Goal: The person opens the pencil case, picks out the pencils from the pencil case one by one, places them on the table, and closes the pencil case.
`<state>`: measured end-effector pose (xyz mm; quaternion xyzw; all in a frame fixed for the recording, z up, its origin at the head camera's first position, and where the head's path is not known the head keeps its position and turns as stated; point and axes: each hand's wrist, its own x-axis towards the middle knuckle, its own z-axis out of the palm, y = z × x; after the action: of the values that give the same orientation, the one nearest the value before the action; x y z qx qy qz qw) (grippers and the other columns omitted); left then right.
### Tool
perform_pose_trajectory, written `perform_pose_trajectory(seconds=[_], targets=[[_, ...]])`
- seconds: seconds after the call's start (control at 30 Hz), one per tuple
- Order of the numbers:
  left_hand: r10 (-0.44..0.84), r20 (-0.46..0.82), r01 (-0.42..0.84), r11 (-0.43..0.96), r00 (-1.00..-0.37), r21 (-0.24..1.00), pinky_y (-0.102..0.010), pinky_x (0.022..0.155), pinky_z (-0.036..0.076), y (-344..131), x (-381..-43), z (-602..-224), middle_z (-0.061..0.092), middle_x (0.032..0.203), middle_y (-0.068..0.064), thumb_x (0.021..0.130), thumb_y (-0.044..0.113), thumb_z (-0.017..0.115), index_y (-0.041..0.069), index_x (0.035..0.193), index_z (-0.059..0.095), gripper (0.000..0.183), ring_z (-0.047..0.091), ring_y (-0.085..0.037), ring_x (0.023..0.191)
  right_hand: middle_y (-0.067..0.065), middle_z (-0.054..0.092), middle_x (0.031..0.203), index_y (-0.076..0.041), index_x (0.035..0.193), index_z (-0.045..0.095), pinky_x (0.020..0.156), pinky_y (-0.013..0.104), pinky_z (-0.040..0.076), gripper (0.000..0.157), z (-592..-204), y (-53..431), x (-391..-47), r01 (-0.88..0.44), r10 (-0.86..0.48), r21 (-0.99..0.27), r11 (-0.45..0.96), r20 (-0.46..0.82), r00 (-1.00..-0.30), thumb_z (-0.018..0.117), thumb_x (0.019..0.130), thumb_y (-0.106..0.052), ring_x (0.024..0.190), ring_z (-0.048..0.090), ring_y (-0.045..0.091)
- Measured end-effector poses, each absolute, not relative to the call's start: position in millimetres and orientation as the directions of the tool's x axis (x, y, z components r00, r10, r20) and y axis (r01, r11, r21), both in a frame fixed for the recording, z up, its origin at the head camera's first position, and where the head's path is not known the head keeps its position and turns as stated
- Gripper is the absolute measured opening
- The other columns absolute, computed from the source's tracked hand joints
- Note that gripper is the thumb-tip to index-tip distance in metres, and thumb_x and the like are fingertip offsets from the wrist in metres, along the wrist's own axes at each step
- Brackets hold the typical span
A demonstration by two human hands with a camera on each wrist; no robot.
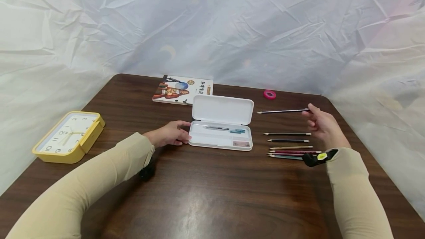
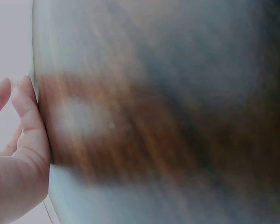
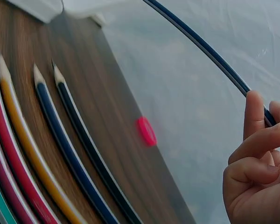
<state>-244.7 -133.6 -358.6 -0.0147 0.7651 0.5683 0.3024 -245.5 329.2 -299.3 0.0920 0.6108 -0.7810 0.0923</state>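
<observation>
My right hand [image 1: 323,125] pinches a dark striped pencil [image 1: 282,111] near its blunt end, its sharpened tip pointing left toward the case. In the right wrist view the pencil [image 3: 200,44] looks dark blue with a pale stripe, and it is held up off the table. A white pencil case [image 1: 209,140] lies with its lid raised. Inside are a clear pen with a blue-green end [image 1: 237,131] and a pinkish eraser-like block [image 1: 241,144]. Against the case's left edge rests my left hand [image 1: 169,134], fingers loosely bent; the left wrist view barely shows the contact.
Several pencils [image 1: 289,141] lie in a row right of the case, tips leftward. A pink tape roll [image 1: 269,94] sits near the far edge. Behind the case lies a picture book [image 1: 180,90]. A yellow clock [image 1: 68,135] stands on the left of the brown table [image 1: 206,194].
</observation>
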Motion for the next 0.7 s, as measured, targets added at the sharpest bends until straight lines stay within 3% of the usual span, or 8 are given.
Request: perform_pose_trajectory(seconds=[0.17, 0.37, 0.5, 0.7], targets=[[0.321, -0.479, -0.367, 0.352, -0.817, 0.861, -0.029, 0.065, 0.046, -133.4, -244.8, -359.0, 0.055, 0.094, -0.012, 0.083, 0.006, 0.058, 0.010, 0.133, 0.030, 0.058, 0.055, -0.018, 0.076, -0.005, 0.062, 0.066, -0.012, 0.077, 0.065, 0.041, 0.024, 0.019, 0.025, -302.1, 339.8, -247.4, 0.310, -0.014, -0.928, -0.205, -0.314, -0.949, 0.056, 0.083, -0.034, 0.044, 0.036, 0.007], [0.324, -0.479, -0.366, 0.353, -0.816, 0.861, -0.029, 0.065, 0.046, -133.8, -244.4, -358.9, 0.055, 0.093, -0.012, 0.083, 0.007, 0.059, 0.011, 0.133, 0.030, 0.058, 0.055, -0.018, 0.076, -0.006, 0.063, 0.069, -0.016, 0.082, 0.062, 0.042, 0.024, 0.024, 0.020, -310.5, 347.6, -252.3, 0.361, 0.019, -0.920, -0.152, -0.368, -0.930, 0.057, 0.082, -0.035, 0.044, 0.036, 0.006], [0.322, -0.479, -0.364, 0.356, -0.817, 0.861, -0.029, 0.065, 0.046, -133.0, -243.7, -358.5, 0.056, 0.091, -0.011, 0.082, 0.007, 0.059, 0.011, 0.133, 0.030, 0.058, 0.055, -0.018, 0.076, -0.007, 0.063, 0.069, -0.014, 0.095, 0.055, 0.041, 0.023, 0.025, 0.027, -317.4, 350.4, -255.9, 0.371, 0.046, -0.921, -0.119, -0.378, -0.925, 0.057, 0.081, -0.037, 0.044, 0.037, 0.005], [0.314, -0.481, -0.367, 0.359, -0.819, 0.858, -0.028, 0.064, 0.046, -132.9, -243.7, -358.2, 0.056, 0.090, -0.011, 0.082, 0.007, 0.059, 0.011, 0.132, 0.030, 0.058, 0.055, -0.019, 0.075, -0.008, 0.063, 0.069, -0.010, 0.122, 0.035, 0.042, 0.022, 0.027, 0.056, -324.9, 353.1, -259.9, 0.408, 0.085, -0.912, -0.038, -0.410, -0.908, 0.057, 0.080, -0.040, 0.044, 0.036, 0.005]])
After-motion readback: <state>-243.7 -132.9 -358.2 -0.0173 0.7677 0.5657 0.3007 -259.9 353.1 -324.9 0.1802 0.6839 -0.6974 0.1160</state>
